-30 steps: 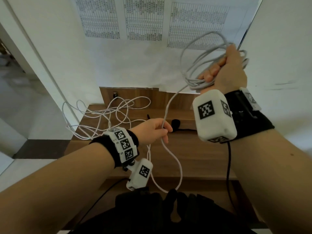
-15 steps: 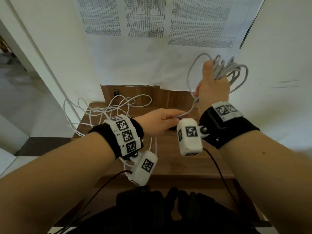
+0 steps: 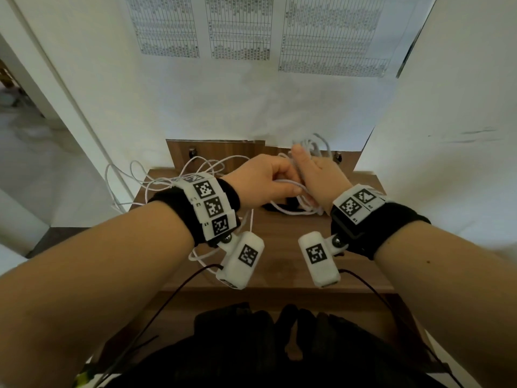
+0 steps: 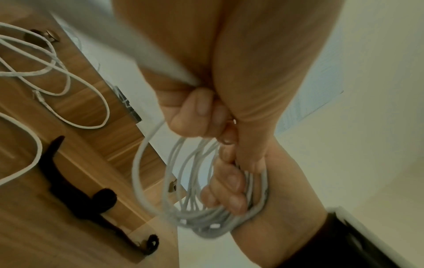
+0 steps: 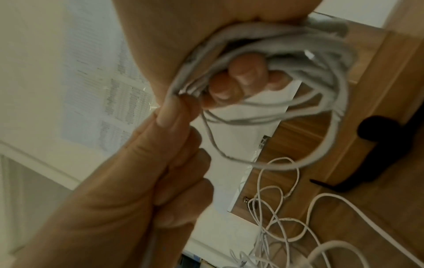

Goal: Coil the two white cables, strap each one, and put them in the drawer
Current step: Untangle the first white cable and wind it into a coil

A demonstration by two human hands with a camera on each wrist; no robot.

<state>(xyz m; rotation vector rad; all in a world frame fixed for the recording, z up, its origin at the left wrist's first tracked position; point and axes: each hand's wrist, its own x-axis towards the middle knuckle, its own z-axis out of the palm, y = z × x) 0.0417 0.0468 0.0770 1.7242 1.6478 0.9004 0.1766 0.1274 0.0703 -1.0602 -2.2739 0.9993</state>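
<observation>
My right hand grips a coil of white cable just above the back of the wooden table; its fingers curl through the loops of the coil. My left hand meets it from the left and pinches a strand of the same cable against the bundle. The second white cable lies loose and tangled on the table's left side. Black straps lie on the table under the hands.
White walls close in behind and on the right of the small table, with printed sheets taped above. A wooden back panel stands at the table's rear. Loops of the loose cable hang over the left edge.
My right hand came down from head height with the coil to just above the table. My left hand slid up the free strand and now meets the coil.
</observation>
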